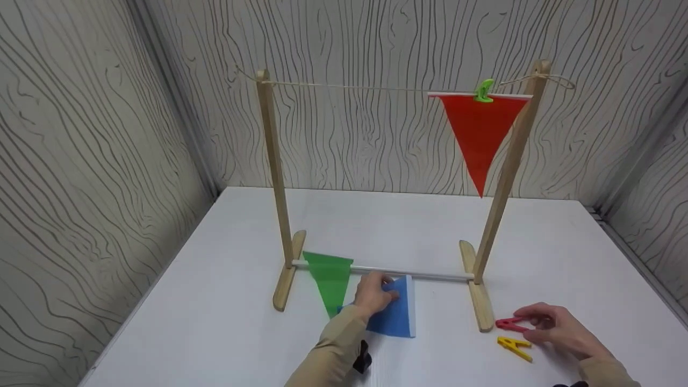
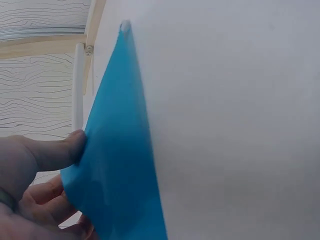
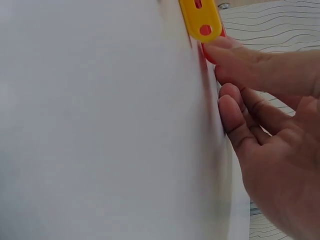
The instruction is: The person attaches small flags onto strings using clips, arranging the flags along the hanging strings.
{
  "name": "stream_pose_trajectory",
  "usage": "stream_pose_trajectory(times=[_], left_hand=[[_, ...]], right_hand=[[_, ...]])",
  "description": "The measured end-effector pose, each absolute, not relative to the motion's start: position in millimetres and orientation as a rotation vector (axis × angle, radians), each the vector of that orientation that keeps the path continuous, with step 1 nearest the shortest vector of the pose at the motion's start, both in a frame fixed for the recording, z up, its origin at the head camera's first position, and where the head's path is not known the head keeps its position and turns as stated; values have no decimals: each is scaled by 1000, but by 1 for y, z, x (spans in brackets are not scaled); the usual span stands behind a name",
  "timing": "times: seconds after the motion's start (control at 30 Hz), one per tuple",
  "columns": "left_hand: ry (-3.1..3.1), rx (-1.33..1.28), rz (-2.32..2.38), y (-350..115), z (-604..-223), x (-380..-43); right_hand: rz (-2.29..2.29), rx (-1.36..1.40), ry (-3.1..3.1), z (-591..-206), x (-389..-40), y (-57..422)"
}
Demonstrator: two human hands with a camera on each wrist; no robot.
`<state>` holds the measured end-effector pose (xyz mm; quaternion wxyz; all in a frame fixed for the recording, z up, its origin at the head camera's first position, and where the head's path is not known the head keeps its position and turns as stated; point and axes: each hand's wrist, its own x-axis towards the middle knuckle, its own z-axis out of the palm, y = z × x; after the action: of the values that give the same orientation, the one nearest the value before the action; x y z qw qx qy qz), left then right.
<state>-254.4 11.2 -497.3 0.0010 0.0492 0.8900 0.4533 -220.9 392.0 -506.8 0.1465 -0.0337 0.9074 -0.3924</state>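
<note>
Blue pennant [image 1: 395, 317]: pinched by left fingers [image 2: 60, 206]; likely light, limp, best held by white strip [image 1: 411, 309].
Red clothespin [image 1: 509, 324]: gripped by right fingers [image 3: 232, 114]; probably springy, best squeezed at its handles [image 3: 209, 56].

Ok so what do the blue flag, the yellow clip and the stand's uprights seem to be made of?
Blue flag: thin, smooth sheet, perhaps plastic film or coated fabric; it curves easily where the left hand pinches it.
Yellow clip: probably moulded plastic, smooth, judging by its even colour and rounded end.
Uprights: likely wood, light tan; finish unclear.
</note>
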Motion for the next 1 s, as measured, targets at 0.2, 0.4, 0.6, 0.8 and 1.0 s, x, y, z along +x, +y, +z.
stream_pose_trajectory(times=[0.2,0.4,0.6,0.8,1.0], left_hand=[[2756,139,1448,8,-494,-253],[2737,139,1463,6,-489,-255],[2672,128,1520,3,-485,-255],[2554,59,1656,-1,-482,-256],[2485,-42,1765,-2,-480,-259]], right_hand=[[-1098,-115,2648,-506,-219,391],[-1098,-102,2664,-505,-218,389],[-1121,-77,2668,-506,-220,388],[-1131,-76,2670,-505,-222,387],[-1172,-63,2663,-504,-223,385]])
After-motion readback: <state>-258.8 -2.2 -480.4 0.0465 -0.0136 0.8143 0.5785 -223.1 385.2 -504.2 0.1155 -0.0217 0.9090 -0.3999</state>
